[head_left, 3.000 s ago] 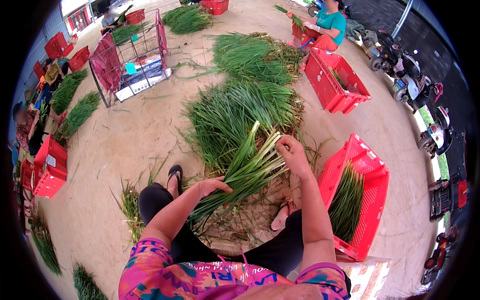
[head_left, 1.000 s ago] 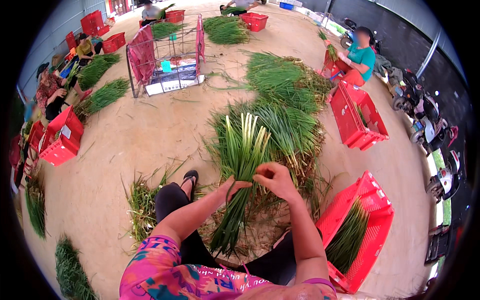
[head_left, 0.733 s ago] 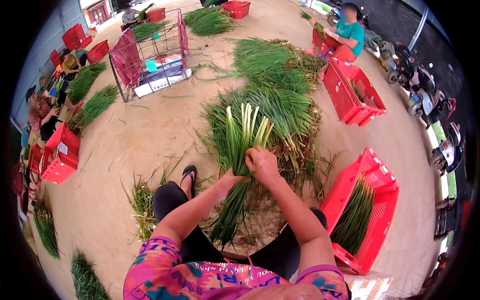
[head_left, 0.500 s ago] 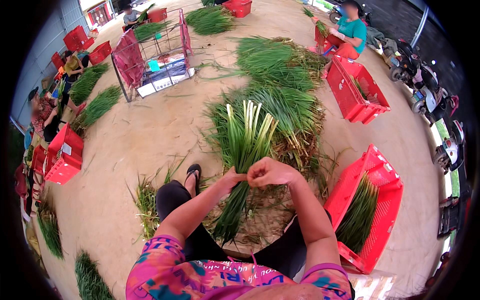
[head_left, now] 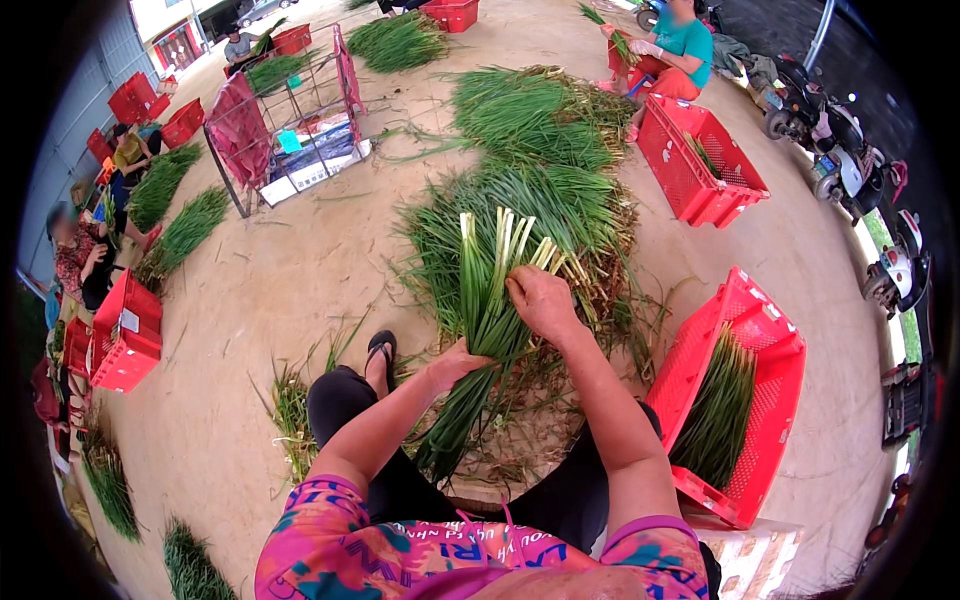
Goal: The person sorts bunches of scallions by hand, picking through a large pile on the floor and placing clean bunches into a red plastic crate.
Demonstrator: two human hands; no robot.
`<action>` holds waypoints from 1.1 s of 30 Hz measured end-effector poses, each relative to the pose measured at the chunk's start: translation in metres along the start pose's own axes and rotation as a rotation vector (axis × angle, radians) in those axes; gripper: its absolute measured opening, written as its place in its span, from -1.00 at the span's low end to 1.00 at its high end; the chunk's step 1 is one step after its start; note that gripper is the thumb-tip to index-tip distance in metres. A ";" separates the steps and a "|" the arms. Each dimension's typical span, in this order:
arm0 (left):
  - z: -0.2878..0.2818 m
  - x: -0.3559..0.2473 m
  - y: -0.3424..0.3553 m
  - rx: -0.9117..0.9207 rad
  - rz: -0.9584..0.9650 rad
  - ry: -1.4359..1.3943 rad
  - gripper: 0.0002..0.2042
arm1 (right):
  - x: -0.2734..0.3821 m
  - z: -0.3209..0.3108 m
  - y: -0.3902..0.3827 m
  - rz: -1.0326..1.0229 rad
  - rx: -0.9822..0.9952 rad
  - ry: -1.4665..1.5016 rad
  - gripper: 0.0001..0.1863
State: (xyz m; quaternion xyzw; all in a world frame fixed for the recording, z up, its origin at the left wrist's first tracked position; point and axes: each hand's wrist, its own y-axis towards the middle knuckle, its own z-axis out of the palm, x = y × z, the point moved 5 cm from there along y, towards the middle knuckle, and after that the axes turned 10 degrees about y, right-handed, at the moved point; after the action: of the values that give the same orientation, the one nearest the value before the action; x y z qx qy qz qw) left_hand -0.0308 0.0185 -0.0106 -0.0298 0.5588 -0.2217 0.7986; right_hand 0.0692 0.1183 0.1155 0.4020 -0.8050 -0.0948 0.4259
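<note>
My left hand [head_left: 455, 360] is closed round a bunch of long green leafy stalks [head_left: 490, 310], its white stem ends pointing away from me and its dark leaves hanging between my knees. My right hand [head_left: 540, 300] is higher on the bunch, at its right side, with its fingertips pinched on the stalks. Beyond them lies a big heap [head_left: 510, 120] of similar plants with dry brown bits along its right edge. Loose trimmings [head_left: 295, 420] lie by my left leg. A red crate [head_left: 765, 400] at my right holds neatly laid stalks.
A co-worker [head_left: 680, 55] sits beside another red crate [head_left: 690, 185]. More co-workers [head_left: 80, 260] with crates [head_left: 130, 335] and plant piles are at the left. A wire cage cart [head_left: 290, 150] stands ahead. Parked scooters [head_left: 890, 275] line the right side.
The bunch was swung upright from a slanted position three seconds ago. In the last half second my right hand moved up and right along it, while my left hand stayed round it.
</note>
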 end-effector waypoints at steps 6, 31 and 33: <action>-0.008 0.003 0.001 -0.051 0.018 -0.054 -0.70 | 0.017 0.002 -0.007 0.256 0.335 0.304 -0.85; -0.029 -0.008 0.003 -0.301 0.135 -0.161 -0.80 | 0.009 0.019 -0.027 0.400 0.228 0.422 -0.75; -0.021 -0.015 0.002 -0.280 0.152 -0.183 -0.80 | 0.003 0.034 -0.033 0.460 0.252 0.669 -0.81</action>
State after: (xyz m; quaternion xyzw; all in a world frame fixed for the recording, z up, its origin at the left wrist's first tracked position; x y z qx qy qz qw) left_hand -0.0532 0.0306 -0.0063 -0.1181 0.5099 -0.0771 0.8486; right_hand 0.0608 0.0882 0.0794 0.2695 -0.6964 0.2373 0.6213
